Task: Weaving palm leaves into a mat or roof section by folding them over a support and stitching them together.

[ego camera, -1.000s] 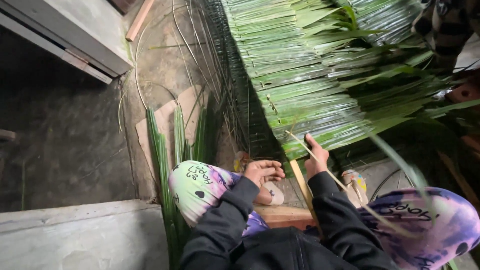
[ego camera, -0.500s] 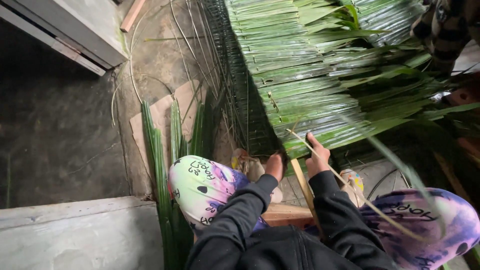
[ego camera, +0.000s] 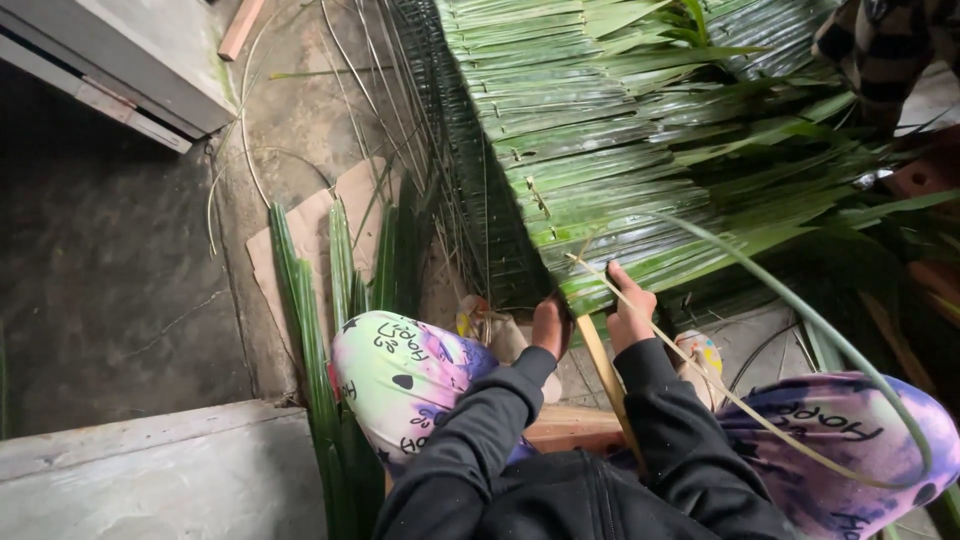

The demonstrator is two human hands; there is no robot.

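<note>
I sit low, knees apart in tie-dye trousers (ego camera: 400,375), black sleeves reaching forward. A concrete slab (ego camera: 150,470) lies near my left knee, and a wooden block (ego camera: 570,425) sits between my legs.

My left hand (ego camera: 550,325) reaches under the near edge of the leaf panel (ego camera: 600,150), fingers curled out of sight beneath it; I cannot tell whether it grips anything. My right hand (ego camera: 630,310) presses on that same edge, fingers pinched around a thin pale strip (ego camera: 700,375) that runs from the panel back across my right knee. A flat wooden slat (ego camera: 600,375) runs between my hands and under the panel.

To do this well, I judge the strip should stay taut and the left hand should steady the leaves from below, so the stitch sits tight against the slat.

Loose green leaves (ego camera: 320,330) lie on cardboard (ego camera: 330,225) just left of my left knee. The bare concrete floor (ego camera: 120,270) beyond them gives open room on the left. To the right, long leaf tips crowd the space. Farther off, the panel's overlapping folded leaves stretch away, thin stems (ego camera: 370,60) trail from its left edge, and another person's striped sleeve (ego camera: 885,50) shows at the far right corner.
</note>
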